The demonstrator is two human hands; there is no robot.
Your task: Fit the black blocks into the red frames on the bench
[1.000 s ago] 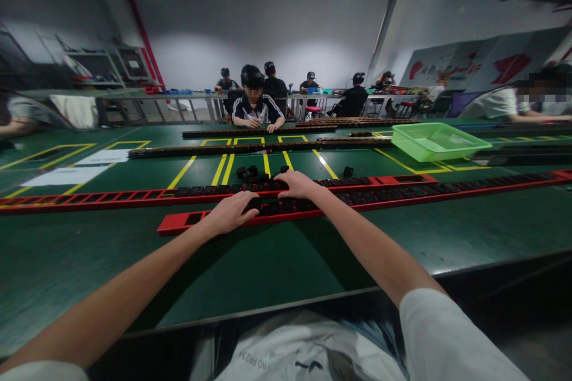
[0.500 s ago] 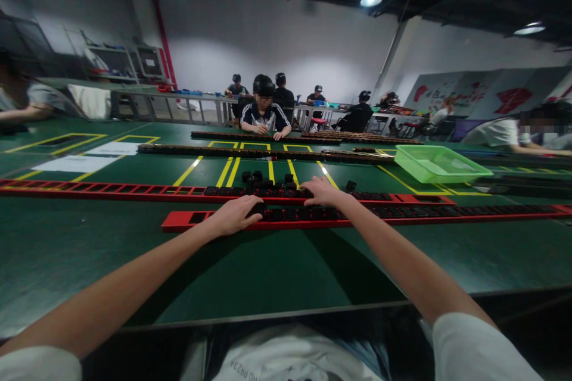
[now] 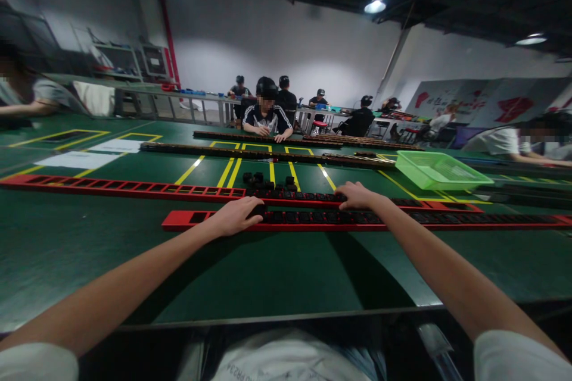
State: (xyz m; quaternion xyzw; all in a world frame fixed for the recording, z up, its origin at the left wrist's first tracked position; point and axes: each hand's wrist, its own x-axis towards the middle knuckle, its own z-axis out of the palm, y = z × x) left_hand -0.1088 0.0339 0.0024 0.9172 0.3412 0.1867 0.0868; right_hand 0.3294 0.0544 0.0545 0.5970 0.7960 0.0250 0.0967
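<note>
Two long red slotted strips lie across the table, with small black square pieces in many slots. Over the left part of the near red strip (image 3: 179, 220), my left hand (image 3: 235, 216) is closed around a small black block (image 3: 257, 210). My right hand (image 3: 357, 195) grips the far red strip (image 3: 147, 190), its fingers bent over the edge among the black pieces. That strip's left slots hold no black pieces. Just behind it sit several loose black blocks (image 3: 254, 178).
To the right is a light green plastic basket (image 3: 442, 172). Long dark strips (image 3: 223, 152) lie farther back, near papers (image 3: 78, 159) and yellow tape lines. A co-worker (image 3: 268, 113) sits opposite; others work at both sides and behind.
The far red strip has slid to the right along with my right hand. A loose black block near that hand no longer shows. My left hand stays in place.
</note>
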